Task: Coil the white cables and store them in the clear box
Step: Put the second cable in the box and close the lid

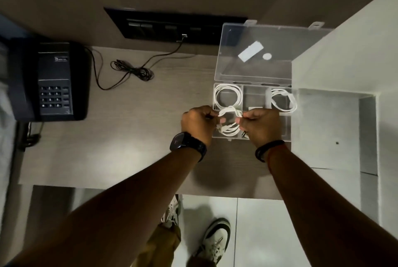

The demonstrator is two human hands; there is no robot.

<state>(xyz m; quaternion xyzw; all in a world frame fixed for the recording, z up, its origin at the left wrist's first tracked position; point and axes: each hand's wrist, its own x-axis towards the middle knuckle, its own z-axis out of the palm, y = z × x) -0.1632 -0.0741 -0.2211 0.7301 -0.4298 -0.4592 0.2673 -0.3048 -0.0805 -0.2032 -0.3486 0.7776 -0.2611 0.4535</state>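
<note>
A clear compartment box (254, 94) lies open on the wooden desk, its lid (254, 51) tilted back against the wall. One coiled white cable (217, 98) sits in the far left compartment, and a second coiled white cable (286, 103) rests in the far right one. Over the near left compartment, my left hand (197, 122) and my right hand (261, 124) both pinch a third white cable (229, 125), which is looped into a small coil between them. My fingers hide its ends.
A black desk phone (51, 81) stands at the left, its thin black cord (131, 70) bundled mid-desk and plugged into a black wall socket panel (172, 27). A white ledge (336, 116) adjoins the box on the right. The desk's front edge is near my legs.
</note>
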